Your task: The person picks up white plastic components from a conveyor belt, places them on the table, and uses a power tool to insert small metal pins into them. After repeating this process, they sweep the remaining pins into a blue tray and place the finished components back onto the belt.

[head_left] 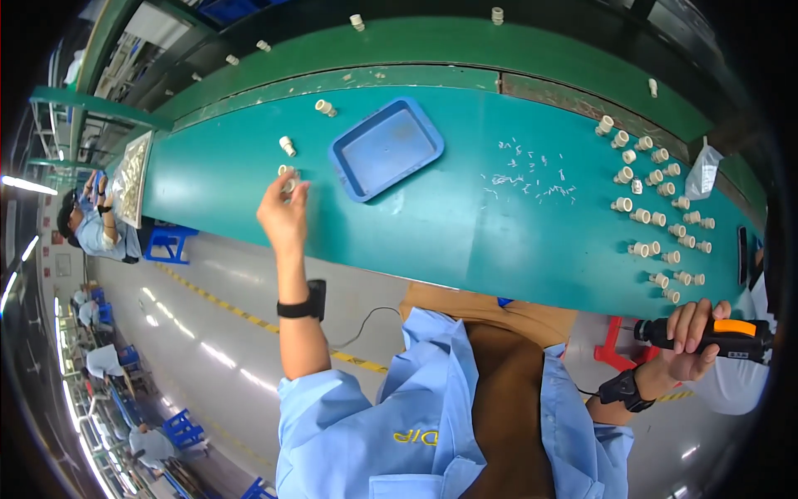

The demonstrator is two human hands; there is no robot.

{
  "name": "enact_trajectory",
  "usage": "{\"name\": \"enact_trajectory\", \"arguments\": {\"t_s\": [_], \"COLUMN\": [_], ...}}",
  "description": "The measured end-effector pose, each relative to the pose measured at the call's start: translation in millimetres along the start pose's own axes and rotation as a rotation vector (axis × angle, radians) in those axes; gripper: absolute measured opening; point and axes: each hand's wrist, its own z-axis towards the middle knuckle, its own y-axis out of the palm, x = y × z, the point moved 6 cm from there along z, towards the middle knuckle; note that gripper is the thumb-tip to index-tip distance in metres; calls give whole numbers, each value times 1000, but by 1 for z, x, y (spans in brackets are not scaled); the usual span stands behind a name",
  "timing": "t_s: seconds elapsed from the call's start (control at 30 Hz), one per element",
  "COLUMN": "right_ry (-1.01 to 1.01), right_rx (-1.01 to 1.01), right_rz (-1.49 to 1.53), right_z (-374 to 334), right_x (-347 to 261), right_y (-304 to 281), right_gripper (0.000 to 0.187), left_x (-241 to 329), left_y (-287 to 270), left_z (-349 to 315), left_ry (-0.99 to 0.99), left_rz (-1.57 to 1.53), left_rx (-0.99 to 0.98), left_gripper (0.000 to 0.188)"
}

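My left hand point(283, 214) is stretched out over the left part of the green bench, its fingertips pinching a small cream-white stepped cylindrical part point(287, 172). Just beyond it lies a second cylindrical part point(288, 145), tilted on its side, and a third one point(326, 108) farther off near the blue tray point(364, 190). Off the bench's front right corner, my right hand point(692, 333) is wrapped round a black electric screwdriver point(736, 341) with an orange stripe. Its tip points left, apart from any part.
Several more white parts point(640, 216) stand grouped at the bench's right. Small white scraps point(532, 179) lie mid-bench. A plastic bag point(705, 170) and a dark phone-like object point(742, 254) sit at the right edge. A person point(104, 224) sits by a bag-filled tray point(133, 179) at far left.
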Motion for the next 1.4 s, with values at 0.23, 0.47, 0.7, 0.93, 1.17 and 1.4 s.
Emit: {"name": "enact_trajectory", "arguments": {"t_s": [0.23, 0.47, 0.7, 0.93, 1.17, 1.4], "right_ry": [-15, -3, -8, -13, -26, -39], "right_rx": [45, 71, 82, 59, 63, 89], "right_rz": [-52, -89, -100, -82, -110, -126], "right_z": [1, 8, 12, 15, 13, 19], "right_x": [6, 12, 17, 19, 14, 20], "right_y": [7, 5, 6, 8, 3, -7], "right_gripper": [44, 44, 43, 43, 44, 45], "left_x": [9, -33, -51, -43, -15, 157], "left_y": [1, -38, -22, -24, -38, -3], "left_z": [-3, 42, 48, 45, 25, 4], "left_ry": [185, 36, 10, 34, 85, 137], "left_rz": [182, 193, 243, 268, 423, -294], "left_rx": [93, 162, 32, 51, -9, -324], "left_gripper": [28, 28, 34, 47, 56, 46]}}
